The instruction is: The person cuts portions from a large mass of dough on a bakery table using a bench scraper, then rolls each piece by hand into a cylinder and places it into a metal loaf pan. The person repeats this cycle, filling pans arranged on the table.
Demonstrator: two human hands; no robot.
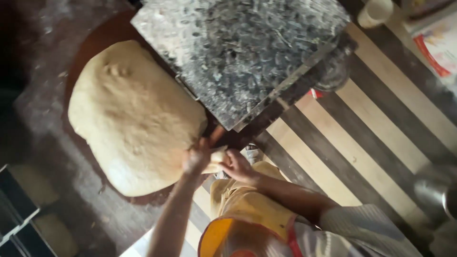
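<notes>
Your yellow apron [247, 204] sits nearest the lens, with both forearms reaching out over it. Left hand [196, 159] is at the edge of the big dough [135, 116], fingers curled; right hand [236, 165] faces it, fingers bent. Between them you pinch a small dough piece [216, 156], held from both sides at the corner of the mass nearest you. Judged step: a portion is being pulled or shaped off the bulk (whether it is fully detached cannot be told). Next move calls for a firm, even grip and a free spot to put it down.

Surface: dough lies on a dark round board [102, 35]. Speckled granite slab [243, 47] stands just beside it. Striped floor [362, 128] runs to the right; a pale cup [374, 13] sits at the top.
</notes>
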